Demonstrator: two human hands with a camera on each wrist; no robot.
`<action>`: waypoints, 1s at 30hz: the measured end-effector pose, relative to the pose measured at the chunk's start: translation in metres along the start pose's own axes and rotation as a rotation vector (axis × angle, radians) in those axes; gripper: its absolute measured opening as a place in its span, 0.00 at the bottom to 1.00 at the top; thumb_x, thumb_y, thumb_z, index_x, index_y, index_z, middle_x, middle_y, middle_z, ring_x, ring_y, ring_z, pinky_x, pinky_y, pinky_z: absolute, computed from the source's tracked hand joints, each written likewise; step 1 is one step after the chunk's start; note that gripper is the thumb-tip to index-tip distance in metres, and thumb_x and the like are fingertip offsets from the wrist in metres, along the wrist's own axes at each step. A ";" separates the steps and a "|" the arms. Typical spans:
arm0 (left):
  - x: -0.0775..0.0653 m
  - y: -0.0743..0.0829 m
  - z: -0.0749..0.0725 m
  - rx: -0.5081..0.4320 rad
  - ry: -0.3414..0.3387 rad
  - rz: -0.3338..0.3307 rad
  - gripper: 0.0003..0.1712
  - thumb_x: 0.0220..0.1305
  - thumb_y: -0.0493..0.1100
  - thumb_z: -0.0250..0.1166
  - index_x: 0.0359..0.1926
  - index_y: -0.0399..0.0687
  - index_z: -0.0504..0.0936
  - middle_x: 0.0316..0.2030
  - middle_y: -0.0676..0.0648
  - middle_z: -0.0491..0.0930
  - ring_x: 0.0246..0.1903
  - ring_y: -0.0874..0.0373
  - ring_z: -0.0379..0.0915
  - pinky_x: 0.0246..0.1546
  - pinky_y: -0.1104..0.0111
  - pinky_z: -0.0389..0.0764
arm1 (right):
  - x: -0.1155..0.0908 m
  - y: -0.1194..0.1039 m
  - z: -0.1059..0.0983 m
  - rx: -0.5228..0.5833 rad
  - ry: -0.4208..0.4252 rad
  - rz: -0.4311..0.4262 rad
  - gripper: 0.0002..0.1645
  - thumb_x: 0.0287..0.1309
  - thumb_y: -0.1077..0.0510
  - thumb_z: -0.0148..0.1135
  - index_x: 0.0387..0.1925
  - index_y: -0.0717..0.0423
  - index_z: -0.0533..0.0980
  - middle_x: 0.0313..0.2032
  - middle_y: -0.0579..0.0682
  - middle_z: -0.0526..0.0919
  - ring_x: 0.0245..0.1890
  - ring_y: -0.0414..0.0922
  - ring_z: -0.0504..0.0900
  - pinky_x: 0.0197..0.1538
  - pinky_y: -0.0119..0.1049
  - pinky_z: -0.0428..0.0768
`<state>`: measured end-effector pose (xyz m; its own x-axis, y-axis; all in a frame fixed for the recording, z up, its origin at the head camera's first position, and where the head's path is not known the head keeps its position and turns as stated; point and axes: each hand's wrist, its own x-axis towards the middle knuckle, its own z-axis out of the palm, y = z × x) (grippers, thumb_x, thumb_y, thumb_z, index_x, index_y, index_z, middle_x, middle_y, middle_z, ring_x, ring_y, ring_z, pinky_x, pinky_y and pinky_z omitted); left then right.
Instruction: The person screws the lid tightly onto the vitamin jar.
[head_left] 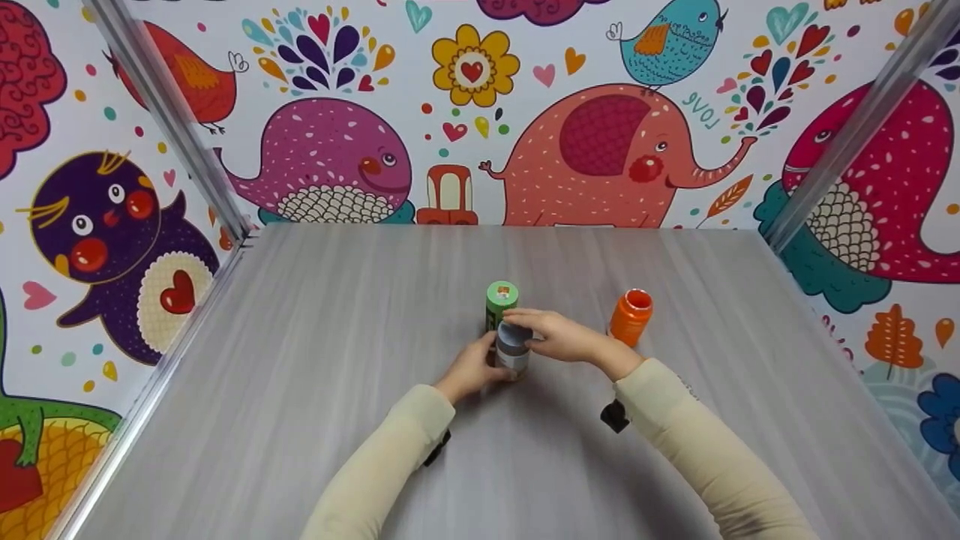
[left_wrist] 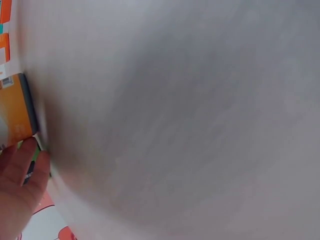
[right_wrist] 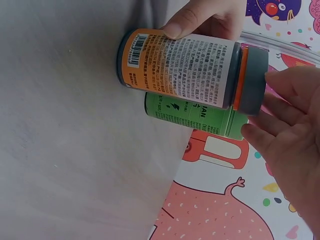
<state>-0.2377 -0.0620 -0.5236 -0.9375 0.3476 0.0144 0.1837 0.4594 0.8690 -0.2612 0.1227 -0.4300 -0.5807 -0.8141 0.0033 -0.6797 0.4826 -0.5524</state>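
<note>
Grey-lidded bottle: we have it upright, just on our side of the green bottle!
Left hand: clamped round that bottle's body.
Right hand: thumb and fingers curled about the grey lid.
Orange bottle: standing right of the green bottle.

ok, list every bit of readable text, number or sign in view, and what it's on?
"IAN": green bottle, beside a lightning-bolt sign; its other print is too small to read.
"LOVE": back wall, lettering appears reversed.
Gray-lidded bottle: barcode and dense Chinese characters, both too small to read reliably.
Orange bottle: faint label print, too small to read.
</note>
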 end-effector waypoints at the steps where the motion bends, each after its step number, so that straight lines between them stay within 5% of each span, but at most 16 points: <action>1: 0.000 0.000 0.000 -0.001 0.001 0.003 0.38 0.49 0.41 0.71 0.60 0.37 0.65 0.54 0.39 0.73 0.51 0.49 0.71 0.52 0.58 0.72 | 0.000 0.000 0.000 -0.008 0.000 -0.003 0.28 0.55 0.74 0.51 0.60 0.68 0.65 0.62 0.62 0.65 0.61 0.56 0.66 0.58 0.48 0.69; 13: -0.001 0.001 0.000 -0.033 -0.009 -0.014 0.38 0.50 0.43 0.71 0.60 0.39 0.65 0.53 0.41 0.73 0.52 0.49 0.71 0.53 0.58 0.70 | 0.003 -0.001 0.004 -0.140 0.062 0.009 0.29 0.57 0.63 0.60 0.58 0.70 0.65 0.56 0.64 0.69 0.55 0.55 0.70 0.56 0.47 0.70; 20: -0.002 0.001 0.000 -0.019 -0.005 -0.022 0.39 0.49 0.44 0.71 0.61 0.40 0.65 0.54 0.41 0.72 0.52 0.50 0.70 0.53 0.58 0.71 | 0.008 -0.005 0.013 -0.226 0.139 0.156 0.31 0.53 0.50 0.64 0.53 0.67 0.71 0.45 0.58 0.71 0.42 0.47 0.72 0.45 0.40 0.76; 30: -0.003 0.002 -0.001 -0.038 -0.011 -0.016 0.34 0.50 0.43 0.71 0.58 0.44 0.68 0.52 0.43 0.75 0.48 0.52 0.73 0.49 0.60 0.74 | 0.016 -0.012 0.023 -0.275 0.209 0.436 0.33 0.49 0.37 0.62 0.40 0.62 0.71 0.33 0.51 0.69 0.31 0.45 0.69 0.32 0.36 0.71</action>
<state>-0.2348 -0.0634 -0.5216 -0.9368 0.3497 -0.0051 0.1571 0.4338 0.8872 -0.2521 0.0965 -0.4429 -0.8922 -0.4517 0.0040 -0.4317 0.8500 -0.3020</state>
